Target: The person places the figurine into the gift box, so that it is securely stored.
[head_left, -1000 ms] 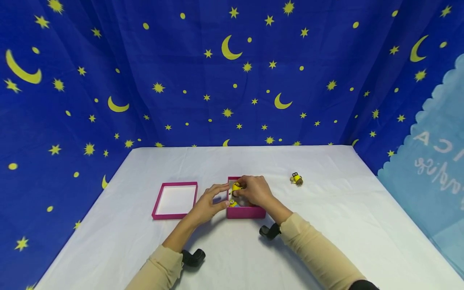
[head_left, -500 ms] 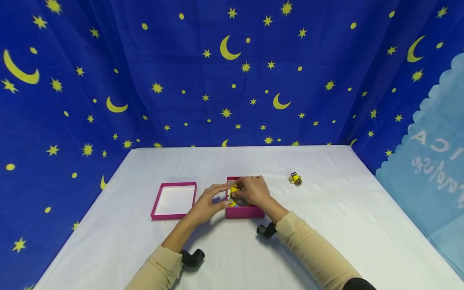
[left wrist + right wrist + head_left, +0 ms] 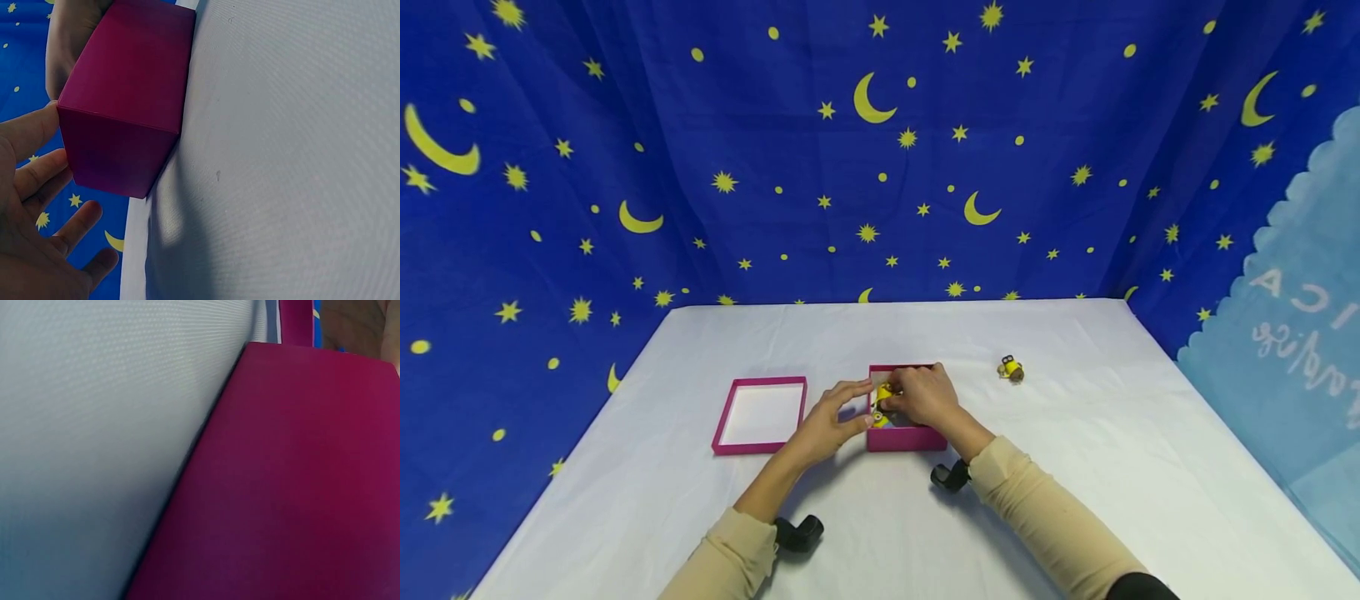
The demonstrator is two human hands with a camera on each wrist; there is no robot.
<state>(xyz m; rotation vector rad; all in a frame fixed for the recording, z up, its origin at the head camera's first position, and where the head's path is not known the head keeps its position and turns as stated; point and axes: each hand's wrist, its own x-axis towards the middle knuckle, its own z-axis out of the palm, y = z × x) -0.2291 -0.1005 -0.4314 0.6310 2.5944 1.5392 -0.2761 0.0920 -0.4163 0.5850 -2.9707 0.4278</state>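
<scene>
1. A small yellow toy figurine (image 3: 884,389) with dark patches is inside the open, smooth-sided magenta box (image 3: 906,439), partly covered by fingers.
2. The right hand (image 3: 928,393) pinches it between thumb and fingers.
3. The left hand (image 3: 826,429), fingers extended and spread, touches the box's left side.
4. A second yellow, round-eyed figurine (image 3: 879,420) lies nearer the box's front.

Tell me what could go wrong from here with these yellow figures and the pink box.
The pink box might slide, since the left hand touches its left side only with fingertips. The right hand seems to pinch one yellow figure inside, close to a second figure, so it could knock that one. The pink lid lies near the left hand and might get nudged.
</scene>
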